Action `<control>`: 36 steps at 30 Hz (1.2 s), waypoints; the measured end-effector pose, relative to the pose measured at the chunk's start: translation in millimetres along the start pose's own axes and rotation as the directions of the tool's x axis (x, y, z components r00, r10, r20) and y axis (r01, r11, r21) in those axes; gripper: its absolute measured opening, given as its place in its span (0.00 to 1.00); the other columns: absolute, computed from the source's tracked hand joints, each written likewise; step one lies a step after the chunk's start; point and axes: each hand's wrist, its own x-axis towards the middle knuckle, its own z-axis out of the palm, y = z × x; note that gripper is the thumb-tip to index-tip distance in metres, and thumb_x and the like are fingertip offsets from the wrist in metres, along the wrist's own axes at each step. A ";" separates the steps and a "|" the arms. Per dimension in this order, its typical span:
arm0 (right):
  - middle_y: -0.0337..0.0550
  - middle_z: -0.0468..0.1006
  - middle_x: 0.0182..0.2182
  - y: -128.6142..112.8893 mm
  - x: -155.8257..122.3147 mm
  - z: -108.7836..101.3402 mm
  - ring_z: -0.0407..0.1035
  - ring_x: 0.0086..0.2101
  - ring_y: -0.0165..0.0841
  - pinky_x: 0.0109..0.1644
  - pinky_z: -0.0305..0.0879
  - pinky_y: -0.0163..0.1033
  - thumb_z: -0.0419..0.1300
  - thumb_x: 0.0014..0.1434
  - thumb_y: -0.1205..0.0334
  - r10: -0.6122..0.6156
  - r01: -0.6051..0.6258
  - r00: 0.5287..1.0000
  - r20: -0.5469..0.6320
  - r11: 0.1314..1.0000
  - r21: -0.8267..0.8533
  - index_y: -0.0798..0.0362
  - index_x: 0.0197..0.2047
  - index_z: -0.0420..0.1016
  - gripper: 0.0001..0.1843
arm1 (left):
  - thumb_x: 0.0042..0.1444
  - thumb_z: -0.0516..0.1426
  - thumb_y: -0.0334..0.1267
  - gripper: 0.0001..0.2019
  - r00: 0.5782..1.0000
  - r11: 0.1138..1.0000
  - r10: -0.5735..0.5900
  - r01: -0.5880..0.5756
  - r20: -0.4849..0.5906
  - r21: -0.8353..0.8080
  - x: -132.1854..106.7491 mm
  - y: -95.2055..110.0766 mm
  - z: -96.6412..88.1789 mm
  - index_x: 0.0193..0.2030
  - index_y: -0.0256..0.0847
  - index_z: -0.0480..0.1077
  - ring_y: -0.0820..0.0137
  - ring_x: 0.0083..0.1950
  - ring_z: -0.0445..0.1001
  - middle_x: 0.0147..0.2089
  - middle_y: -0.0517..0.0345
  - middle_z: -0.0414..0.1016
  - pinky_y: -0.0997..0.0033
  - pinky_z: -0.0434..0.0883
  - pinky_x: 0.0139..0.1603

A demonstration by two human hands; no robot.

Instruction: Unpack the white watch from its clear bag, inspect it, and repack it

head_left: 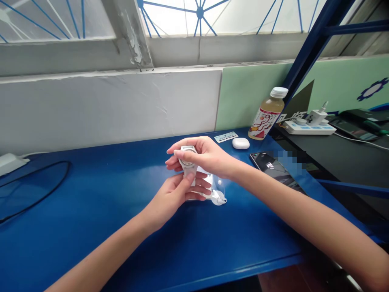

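A white wristwatch (189,168) is held between both hands above the blue desk. My left hand (172,191) is closed on its lower strap, the thumb pressing the strap from the front and the fingers behind it. From the upper right, my right hand (206,156) grips the watch's case, its thumb across the dial and its fingers curled behind. Part of the dial is covered by that thumb. Beneath the hands lies a clear plastic pouch (220,184), partly hidden, with a round white tag (217,198) and a bead chain at its near corner.
Toward the right back are a drink bottle (267,114), a white earbud case (240,143), a printed card (226,137) and a black phone (270,166). A power strip (311,127) sits beyond the blue frame post. A black cable (45,196) loops at the left.
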 end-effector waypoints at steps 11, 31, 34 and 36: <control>0.45 0.85 0.38 5.8 0.7 0.7 0.79 0.43 0.35 0.53 0.73 0.43 0.61 0.60 0.66 -0.005 -0.012 0.998 0.066 0.968 0.251 0.54 0.44 0.81 0.09 | 0.65 0.58 0.48 0.19 0.987 1.000 0.029 -0.029 0.158 0.000 -2.5 -1.0 -2.0 0.49 0.32 0.74 0.62 0.42 0.82 0.41 0.45 0.82 0.64 0.77 0.47; 0.46 0.82 0.48 -2.5 1.1 4.5 0.76 0.47 0.37 0.55 0.70 0.46 0.54 0.66 0.60 -0.028 0.015 0.999 0.042 0.959 0.283 0.51 0.49 0.76 0.12 | 0.66 0.56 0.50 0.19 0.994 0.998 0.058 -0.054 -0.089 0.037 -1.6 -3.7 2.5 0.44 0.32 0.75 0.62 0.39 0.83 0.38 0.46 0.83 0.63 0.79 0.44; 0.46 0.82 0.45 -3.8 2.4 3.8 0.76 0.46 0.36 0.54 0.71 0.45 0.54 0.66 0.63 -0.084 0.086 0.996 -0.023 0.990 0.110 0.52 0.48 0.76 0.11 | 0.67 0.54 0.49 0.18 0.975 0.971 0.178 -0.153 -0.132 0.183 -1.4 -3.1 -0.9 0.45 0.34 0.75 0.60 0.43 0.82 0.43 0.47 0.82 0.60 0.79 0.47; 0.45 0.81 0.44 -8.3 -1.0 3.5 0.76 0.46 0.36 0.51 0.72 0.44 0.55 0.66 0.61 -0.152 0.142 0.987 -0.060 0.979 -0.148 0.52 0.46 0.76 0.11 | 0.68 0.54 0.47 0.17 0.925 0.880 0.340 -0.248 -0.173 0.404 -2.0 -3.2 -5.6 0.45 0.35 0.76 0.62 0.43 0.82 0.43 0.49 0.82 0.63 0.78 0.46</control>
